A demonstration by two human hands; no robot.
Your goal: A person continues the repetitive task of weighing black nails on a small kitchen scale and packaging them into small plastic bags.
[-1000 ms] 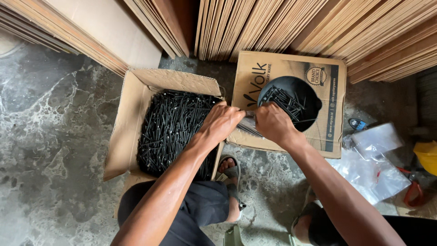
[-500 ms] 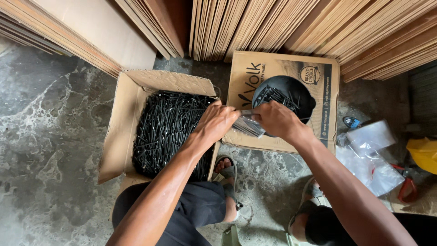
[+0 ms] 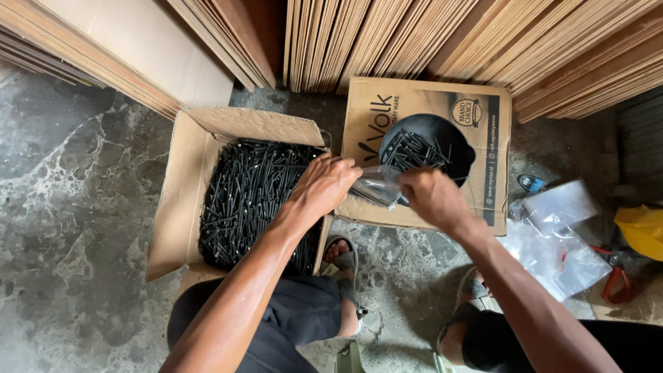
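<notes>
The person is crouching over 2 cardboard boxes on a mottled stone floor. The left hand (image 3: 324, 185) and the right hand (image 3: 429, 197) are both pinching a small clear plastic bag (image 3: 376, 186), which is hanging between them just above the seam where the boxes meet. The left fingers are closing on the bag's left edge and the right fingers on its right edge, so the bag's long axis is running left to right, from one hand to the other. Whether anything is already inside the bag cannot be told; it is blurred.

To the left, the open cardboard box (image 3: 181, 207) is lying full of black screws (image 3: 248, 200), directly under the left wrist, so the left hand is the nearer one to that heap. Farther right, a black bowl (image 3: 442, 138) holding a few more screws is sitting on the closed printed box (image 3: 494, 173), just beyond the right hand. Loose clear bags (image 3: 556, 235) are lying at the near right, with stacked plywood sheets (image 3: 414, 41) leaning along the far side.
</notes>
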